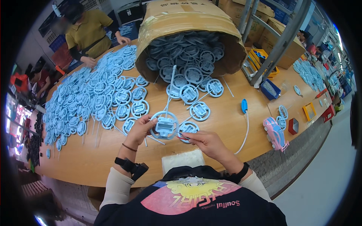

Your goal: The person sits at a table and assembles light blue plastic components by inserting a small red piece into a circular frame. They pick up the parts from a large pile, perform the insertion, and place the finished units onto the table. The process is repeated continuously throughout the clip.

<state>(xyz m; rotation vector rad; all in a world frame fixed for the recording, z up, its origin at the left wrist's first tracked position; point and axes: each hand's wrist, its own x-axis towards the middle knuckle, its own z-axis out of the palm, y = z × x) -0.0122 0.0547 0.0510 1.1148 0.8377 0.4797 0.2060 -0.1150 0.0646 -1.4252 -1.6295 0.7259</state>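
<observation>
My left hand (138,132) grips the left rim of a light blue plastic ring (165,127) with a box-shaped socket in its middle, like a toy steering wheel. A pale thin rod (171,84) rises from its top edge. The fingers of my right hand (209,144) are pinched on a thin red and dark piece (183,137), too small to name, at the ring's lower right. Just behind that piece, another blue ring (189,130) lies on the table. More such rings lie close by, one (200,111) to the upper right.
A large cardboard box (188,17) full of rings lies open toward me. A big heap of rings (90,90) covers the table's left. On the right are a blue device with a white cable (244,106), a pink toy car (275,133), a blue bin (270,89) and a metal rack (281,47). A co-worker (88,34) stands across.
</observation>
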